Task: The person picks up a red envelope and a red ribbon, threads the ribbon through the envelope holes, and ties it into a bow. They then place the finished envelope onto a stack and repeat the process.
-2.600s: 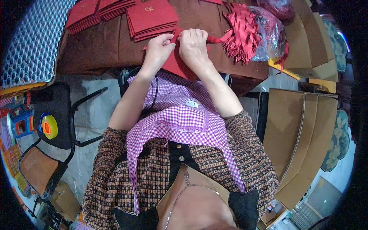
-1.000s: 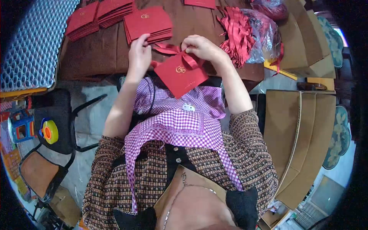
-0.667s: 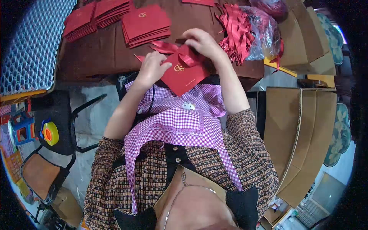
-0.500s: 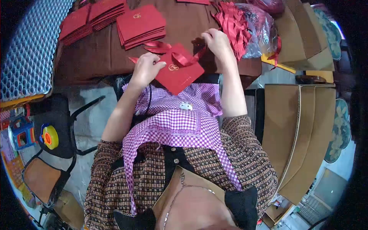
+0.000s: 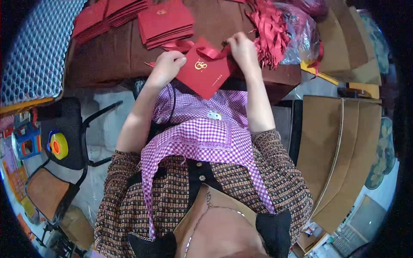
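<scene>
A flat red paper piece point(image 5: 206, 77), which looks like a folded gift bag, hangs at a tilt over the table's front edge and has a gold emblem. A shiny red ribbon point(image 5: 211, 53) loops across its upper part. Closed at the left corner of the piece, my left hand point(image 5: 168, 66) pinches it; a ribbon tip pokes out beyond this hand. My right hand point(image 5: 243, 48) is closed in a pinch on the other stretch of ribbon, up and to the right. Its fingertips are partly hidden.
Stacked red pieces point(image 5: 165, 23) lie behind my left hand, with more stacks point(image 5: 92, 21) farther left. A bunch of red ribbons point(image 5: 271, 36) and clear plastic bags point(image 5: 297, 34) lie at right. Cardboard boxes point(image 5: 320, 137) stand right, a chair point(image 5: 64, 137) left.
The view has shifted slightly. The red piece has turned a little, and the ribbon loop now lies nearer its top edge. Both hands keep their pinch.
</scene>
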Tool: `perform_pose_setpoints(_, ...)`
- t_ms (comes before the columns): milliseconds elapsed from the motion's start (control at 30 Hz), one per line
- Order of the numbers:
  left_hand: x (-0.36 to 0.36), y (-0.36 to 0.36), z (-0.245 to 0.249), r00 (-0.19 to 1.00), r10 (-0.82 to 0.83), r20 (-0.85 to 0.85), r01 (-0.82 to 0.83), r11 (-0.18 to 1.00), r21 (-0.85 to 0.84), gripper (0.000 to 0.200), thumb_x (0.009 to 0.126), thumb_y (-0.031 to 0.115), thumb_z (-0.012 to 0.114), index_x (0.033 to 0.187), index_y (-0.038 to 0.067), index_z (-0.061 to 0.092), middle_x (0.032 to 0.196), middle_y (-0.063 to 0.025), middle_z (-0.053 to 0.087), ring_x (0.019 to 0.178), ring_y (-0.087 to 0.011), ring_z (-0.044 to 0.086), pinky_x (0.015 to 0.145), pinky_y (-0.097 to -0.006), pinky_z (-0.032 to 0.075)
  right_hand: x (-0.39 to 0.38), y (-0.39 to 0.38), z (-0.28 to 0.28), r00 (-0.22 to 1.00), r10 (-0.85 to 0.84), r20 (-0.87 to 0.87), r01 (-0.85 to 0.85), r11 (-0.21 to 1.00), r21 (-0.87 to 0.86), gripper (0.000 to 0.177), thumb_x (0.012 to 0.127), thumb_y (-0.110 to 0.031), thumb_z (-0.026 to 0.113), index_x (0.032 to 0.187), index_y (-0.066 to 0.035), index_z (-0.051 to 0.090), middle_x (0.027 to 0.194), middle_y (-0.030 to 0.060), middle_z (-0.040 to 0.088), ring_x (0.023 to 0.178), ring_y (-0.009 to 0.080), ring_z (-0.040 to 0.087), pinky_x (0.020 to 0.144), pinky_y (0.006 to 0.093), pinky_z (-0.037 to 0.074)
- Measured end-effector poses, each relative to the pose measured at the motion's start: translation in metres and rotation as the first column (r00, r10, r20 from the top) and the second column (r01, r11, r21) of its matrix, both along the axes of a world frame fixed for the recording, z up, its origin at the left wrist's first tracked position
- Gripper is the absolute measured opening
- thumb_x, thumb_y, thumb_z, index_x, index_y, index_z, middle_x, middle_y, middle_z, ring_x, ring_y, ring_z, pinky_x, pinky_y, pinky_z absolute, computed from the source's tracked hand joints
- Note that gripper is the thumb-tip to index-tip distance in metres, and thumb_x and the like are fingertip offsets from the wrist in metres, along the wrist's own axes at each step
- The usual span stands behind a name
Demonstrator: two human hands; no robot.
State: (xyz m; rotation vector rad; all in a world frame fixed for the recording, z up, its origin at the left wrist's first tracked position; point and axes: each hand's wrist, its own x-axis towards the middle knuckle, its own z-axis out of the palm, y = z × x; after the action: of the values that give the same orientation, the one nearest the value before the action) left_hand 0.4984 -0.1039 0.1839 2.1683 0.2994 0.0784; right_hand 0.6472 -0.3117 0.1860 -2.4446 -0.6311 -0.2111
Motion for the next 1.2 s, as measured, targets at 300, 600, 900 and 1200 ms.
perform_pose_setpoints(300, 0.043, 0.004, -0.027, 0.999, 0.016, -0.038, -0.020, 0.993, -0.120, 0.023, 0.081, 0.018, 0.057, 0.090, -0.001, 0.066, 0.085, -0.0137, 0.067, 0.080, -0.0215, 0.063, 0.075, -0.0338, 0.047, -0.046, 0.028, 0.044, 0.708, 0.641, -0.297, -0.321, 0.666, 0.673, 0.009, 0.086, -0.004, 0.056, 0.094, -0.001, 0.058, 0.084, 0.0050, 0.061, 0.077, 0.0126, 0.060, 0.068, 0.0253, 0.048)
perform_pose_setpoints(600, 0.023, 0.016, -0.015, 0.959, -0.274, -0.078, 0.230, 0.906, -0.354, 0.046, 0.077, -0.005, 0.056, 0.123, -0.002, 0.052, 0.088, 0.0009, 0.056, 0.080, -0.0075, 0.050, 0.075, -0.0206, 0.043, -0.046, 0.036, -0.014, 0.856, 0.497, -0.140, -0.456, 0.855, 0.246, 0.012, 0.076, -0.005, 0.063, 0.088, -0.002, 0.064, 0.087, 0.0116, 0.061, 0.085, 0.0254, 0.061, 0.076, 0.0331, 0.048)
perform_pose_setpoints(900, 0.019, 0.013, -0.010, 0.973, -0.221, -0.066, 0.193, 0.936, -0.293, 0.048, 0.076, -0.007, 0.057, 0.124, -0.001, 0.052, 0.090, 0.0008, 0.056, 0.081, -0.0078, 0.051, 0.075, -0.0214, 0.045, -0.052, 0.039, -0.021, 0.876, 0.463, -0.136, -0.410, 0.863, 0.296, 0.013, 0.075, -0.004, 0.065, 0.087, -0.002, 0.065, 0.084, 0.0095, 0.060, 0.083, 0.0224, 0.061, 0.075, 0.0305, 0.047)
perform_pose_setpoints(1200, 0.017, 0.012, -0.015, 0.994, -0.113, 0.012, 0.108, 0.904, -0.415, 0.040, 0.073, -0.007, 0.054, 0.113, -0.005, 0.056, 0.093, -0.0035, 0.058, 0.084, -0.0117, 0.055, 0.078, -0.0241, 0.047, -0.056, 0.044, -0.024, 0.899, 0.433, -0.066, -0.398, 0.871, 0.287, 0.009, 0.075, -0.005, 0.066, 0.083, -0.001, 0.064, 0.083, 0.0100, 0.060, 0.082, 0.0235, 0.060, 0.075, 0.0324, 0.047)
